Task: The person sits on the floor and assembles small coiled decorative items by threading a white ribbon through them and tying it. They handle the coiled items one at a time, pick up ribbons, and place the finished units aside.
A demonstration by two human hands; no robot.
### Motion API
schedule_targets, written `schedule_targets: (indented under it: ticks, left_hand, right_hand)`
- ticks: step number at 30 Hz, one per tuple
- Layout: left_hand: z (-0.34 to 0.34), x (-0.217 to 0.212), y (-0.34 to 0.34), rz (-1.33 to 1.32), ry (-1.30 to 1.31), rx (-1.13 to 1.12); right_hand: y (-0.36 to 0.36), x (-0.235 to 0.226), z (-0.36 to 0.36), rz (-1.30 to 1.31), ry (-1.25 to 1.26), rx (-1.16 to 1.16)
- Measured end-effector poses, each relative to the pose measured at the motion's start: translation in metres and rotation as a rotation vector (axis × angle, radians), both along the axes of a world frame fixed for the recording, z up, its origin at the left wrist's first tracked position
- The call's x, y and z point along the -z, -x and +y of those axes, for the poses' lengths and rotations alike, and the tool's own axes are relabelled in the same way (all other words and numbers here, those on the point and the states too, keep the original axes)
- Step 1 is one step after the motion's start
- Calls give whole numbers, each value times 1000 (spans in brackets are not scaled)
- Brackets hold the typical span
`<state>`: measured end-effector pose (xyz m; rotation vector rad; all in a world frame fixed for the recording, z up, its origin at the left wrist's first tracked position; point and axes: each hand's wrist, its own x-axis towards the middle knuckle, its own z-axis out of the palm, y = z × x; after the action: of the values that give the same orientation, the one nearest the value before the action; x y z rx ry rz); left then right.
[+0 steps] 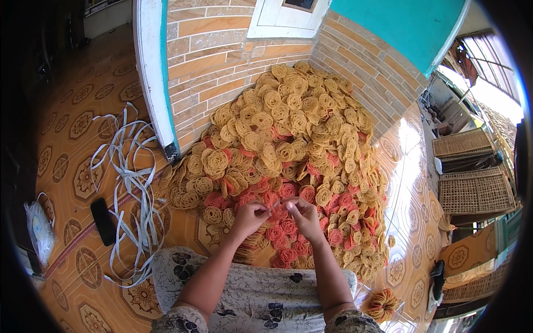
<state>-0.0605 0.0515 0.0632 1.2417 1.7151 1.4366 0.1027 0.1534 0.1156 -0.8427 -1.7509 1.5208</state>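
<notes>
On floor (82, 125): phone (103, 222) left, disc pile (294, 150) right, straps (136, 178) between.

Golden tan everywhere across these discs (215, 162), and here come the pink discs (286, 255), a bright coral flush low in the pile! Underneath, the floor (85, 178) blazes orange, with brown medallions inside octagons. Up the wall (214, 26), bricks run orange, beige and grey-brown between pale lines, then bang, a turquoise panel (400, 25)! White for the straps (133, 178), black for the phone (103, 222), and pale grey cloth (250, 286) splashed with dark floral blotches.
</notes>
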Motion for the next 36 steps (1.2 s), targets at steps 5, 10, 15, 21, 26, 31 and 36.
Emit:
schedule_targets:
  ticks: [5, 10, 15, 21, 26, 31, 36]
  left_hand:
    - [-5, -13, 0, 47, 55, 56]
    - [-17, -54, 28, -42, -184, -20]
    - [-28, -85, 21, 57, -147, 53]
    - [-39, -71, 45, 325, -116, -265]
    - [-77, -45, 114, 303, -9, -536]
    - [-95, -22, 129, 271, 98, -636]
    - [-108, -12, 132, 244, 65, -678]
  right_hand:
    - [13, -6, -4, -302, -111, -16]
    - [28, -37, -18, -267, -593, 16]
    - [49, -70, -28, -219, -714, -110]
    - [49, -25, -44, -92, -520, -90]
    - [-43, 3, -120, -956, -257, -872]
    - [-113, -6, -202, -688, -246, -845]
    - [-97, 28, -169, -744, 218, -717]
